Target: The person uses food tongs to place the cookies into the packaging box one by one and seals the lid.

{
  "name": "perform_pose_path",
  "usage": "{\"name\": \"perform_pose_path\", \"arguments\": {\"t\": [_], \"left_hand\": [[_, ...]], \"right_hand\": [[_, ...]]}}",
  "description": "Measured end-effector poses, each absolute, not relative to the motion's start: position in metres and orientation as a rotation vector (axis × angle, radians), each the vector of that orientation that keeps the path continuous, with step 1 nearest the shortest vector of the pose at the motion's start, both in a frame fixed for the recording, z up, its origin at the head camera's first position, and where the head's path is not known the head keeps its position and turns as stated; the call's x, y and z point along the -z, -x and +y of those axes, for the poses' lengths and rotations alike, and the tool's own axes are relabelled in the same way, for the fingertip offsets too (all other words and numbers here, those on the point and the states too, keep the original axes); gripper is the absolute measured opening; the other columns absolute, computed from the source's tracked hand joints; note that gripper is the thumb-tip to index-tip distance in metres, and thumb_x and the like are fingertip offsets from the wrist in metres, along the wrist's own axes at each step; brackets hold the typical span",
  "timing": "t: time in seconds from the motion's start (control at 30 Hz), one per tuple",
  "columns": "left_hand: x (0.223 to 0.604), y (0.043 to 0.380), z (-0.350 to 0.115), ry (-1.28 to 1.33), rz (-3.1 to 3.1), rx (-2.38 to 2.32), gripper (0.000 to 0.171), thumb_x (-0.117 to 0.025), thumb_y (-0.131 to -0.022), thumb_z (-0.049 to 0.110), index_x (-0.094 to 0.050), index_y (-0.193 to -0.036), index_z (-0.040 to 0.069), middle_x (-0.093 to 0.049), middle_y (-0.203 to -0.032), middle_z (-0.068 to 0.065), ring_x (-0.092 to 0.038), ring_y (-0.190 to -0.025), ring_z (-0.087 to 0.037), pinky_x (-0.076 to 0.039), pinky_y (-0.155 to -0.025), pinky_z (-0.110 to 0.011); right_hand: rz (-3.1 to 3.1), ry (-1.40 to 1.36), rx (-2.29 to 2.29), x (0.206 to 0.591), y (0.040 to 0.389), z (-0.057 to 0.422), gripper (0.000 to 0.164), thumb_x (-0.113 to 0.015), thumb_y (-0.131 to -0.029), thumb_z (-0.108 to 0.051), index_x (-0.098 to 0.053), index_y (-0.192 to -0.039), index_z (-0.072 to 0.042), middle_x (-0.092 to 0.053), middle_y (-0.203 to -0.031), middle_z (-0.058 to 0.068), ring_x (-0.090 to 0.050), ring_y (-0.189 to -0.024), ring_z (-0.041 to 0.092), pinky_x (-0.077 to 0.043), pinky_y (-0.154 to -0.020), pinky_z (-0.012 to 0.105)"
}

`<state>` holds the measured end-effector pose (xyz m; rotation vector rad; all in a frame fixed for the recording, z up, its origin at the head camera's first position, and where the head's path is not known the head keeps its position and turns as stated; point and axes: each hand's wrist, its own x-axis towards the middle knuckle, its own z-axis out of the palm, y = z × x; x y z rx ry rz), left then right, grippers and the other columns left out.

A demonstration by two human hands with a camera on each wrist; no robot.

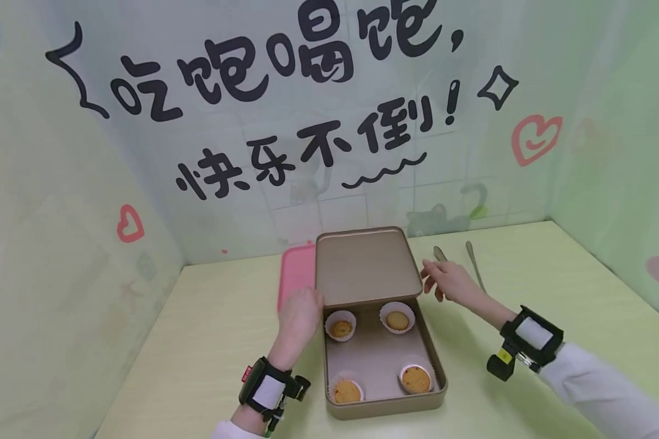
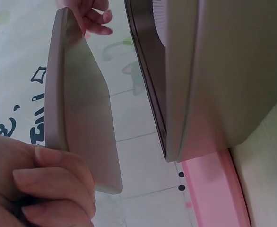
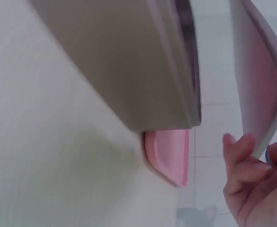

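Observation:
A brown metal lid [image 1: 368, 265] hangs tilted above the far end of a matching rectangular tin [image 1: 385, 408]. My left hand [image 1: 301, 314] grips the lid's near left corner; in the left wrist view its curled fingers [image 2: 58, 182] wrap the edge. The right hand [image 1: 451, 281] pinches the lid's right edge, thumb and fingers on either side in the right wrist view. Several round cookies in white paper cups lie in the tin, among them a far-left cookie [image 1: 341, 329], a far-right cookie [image 1: 398, 321] and a near-right cookie [image 1: 416, 379].
A pink tray [image 1: 295, 274] lies behind the tin, partly hidden by the lid. Two slim metal utensils rest on the table [image 1: 208, 353] to the right, one utensil [image 1: 475, 263] beyond my right hand. A printed wall cloth [image 1: 318, 210] closes off the back and sides.

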<state>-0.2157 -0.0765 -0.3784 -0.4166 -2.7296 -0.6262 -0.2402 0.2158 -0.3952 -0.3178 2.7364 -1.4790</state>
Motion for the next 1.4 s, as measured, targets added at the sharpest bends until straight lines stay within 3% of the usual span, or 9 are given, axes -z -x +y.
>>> {"name": "perform_pose_path", "arguments": {"t": [0.13, 0.27, 0.37, 0.5, 0.6, 0.77, 0.9, 1.13, 1.4], "left_hand": [[0.381, 0.211, -0.075, 0.458, -2.738, 0.529, 0.039, -0.053, -0.083, 0.000, -0.036, -0.050, 0.011, -0.031, -0.048, 0.003, -0.031, -0.044, -0.010, -0.028, -0.035, -0.023], [0.383, 0.209, -0.074, 0.467, -2.727, 0.595, 0.038, -0.050, -0.084, 0.001, -0.036, -0.050, 0.011, -0.030, -0.048, 0.003, -0.031, -0.043, -0.010, -0.027, -0.035, -0.024], [0.382, 0.209, -0.075, 0.459, -2.730, 0.680, 0.038, -0.048, -0.087, 0.003, -0.036, -0.052, 0.011, -0.028, -0.048, 0.004, -0.030, -0.042, -0.009, -0.026, -0.036, -0.023], [0.381, 0.211, -0.078, 0.453, -2.786, 0.800, 0.035, -0.045, -0.092, 0.009, -0.041, -0.057, 0.010, -0.034, -0.049, 0.003, -0.034, -0.042, -0.010, -0.030, -0.039, -0.023], [0.379, 0.217, -0.081, 0.426, -2.834, 1.003, 0.031, -0.043, -0.095, 0.015, -0.045, -0.065, 0.007, -0.044, -0.053, -0.001, -0.044, -0.045, -0.014, -0.035, -0.043, -0.026], [0.375, 0.237, -0.083, 0.353, -2.847, 1.355, 0.027, -0.042, -0.096, 0.022, -0.050, -0.080, 0.002, -0.046, -0.058, -0.005, -0.046, -0.046, -0.016, -0.039, -0.041, -0.026], [0.375, 0.252, -0.086, 0.364, -2.856, 1.364, 0.025, -0.043, -0.096, 0.019, -0.049, -0.078, 0.002, -0.043, -0.053, -0.003, -0.037, -0.038, -0.011, -0.029, -0.036, -0.023], [0.367, 0.258, -0.090, 0.416, -2.838, 1.383, 0.024, -0.051, -0.092, 0.017, -0.052, -0.073, 0.003, -0.049, -0.055, -0.004, -0.039, -0.039, -0.012, -0.030, -0.038, -0.023], [0.340, 0.253, -0.094, 0.448, -2.555, 1.130, 0.010, -0.060, -0.088, 0.010, -0.063, -0.093, 0.002, -0.058, -0.067, -0.005, -0.053, -0.050, -0.014, -0.043, -0.044, -0.026]], "right_hand": [[2.467, 0.129, 1.729, 0.392, 0.256, 0.214, 0.047, -0.038, -0.097, -0.036, -0.054, -0.097, 0.009, -0.055, -0.075, 0.011, -0.048, -0.051, 0.013, -0.035, -0.043, 0.023], [2.347, 0.038, 1.782, 0.390, 0.262, 0.212, 0.042, -0.045, -0.094, -0.035, -0.055, -0.095, 0.006, -0.052, -0.069, 0.004, -0.046, -0.055, 0.010, -0.039, -0.049, 0.024], [2.301, 0.018, 1.826, 0.389, 0.262, 0.212, 0.033, -0.048, -0.094, -0.029, -0.056, -0.083, 0.001, -0.043, -0.059, 0.000, -0.038, -0.050, 0.008, -0.034, -0.046, 0.022], [2.234, 0.060, 1.878, 0.388, 0.259, 0.214, 0.034, -0.048, -0.094, -0.020, -0.048, -0.063, -0.007, -0.034, -0.051, -0.002, -0.030, -0.043, 0.007, -0.026, -0.042, 0.020], [2.189, 0.092, 1.903, 0.389, 0.258, 0.214, 0.035, -0.046, -0.095, -0.017, -0.045, -0.061, -0.009, -0.037, -0.050, -0.002, -0.032, -0.043, 0.006, -0.025, -0.042, 0.020], [2.162, 0.097, 1.908, 0.386, 0.255, 0.212, 0.032, -0.046, -0.095, -0.017, -0.047, -0.064, -0.008, -0.037, -0.053, -0.001, -0.034, -0.046, 0.007, -0.027, -0.044, 0.020], [2.157, 0.129, 1.893, 0.384, 0.253, 0.209, 0.032, -0.046, -0.095, -0.018, -0.046, -0.065, -0.007, -0.037, -0.054, 0.000, -0.035, -0.047, 0.008, -0.028, -0.046, 0.021], [2.274, 0.141, 1.854, 0.380, 0.257, 0.209, 0.029, -0.049, -0.095, -0.024, -0.052, -0.076, -0.002, -0.038, -0.056, 0.001, -0.036, -0.047, 0.009, -0.031, -0.046, 0.022], [2.683, 0.597, 1.867, 0.351, 0.242, 0.204, 0.018, -0.055, -0.090, -0.007, -0.060, -0.094, 0.010, -0.057, -0.074, 0.017, -0.059, -0.065, 0.020, -0.050, -0.059, 0.032]]}}
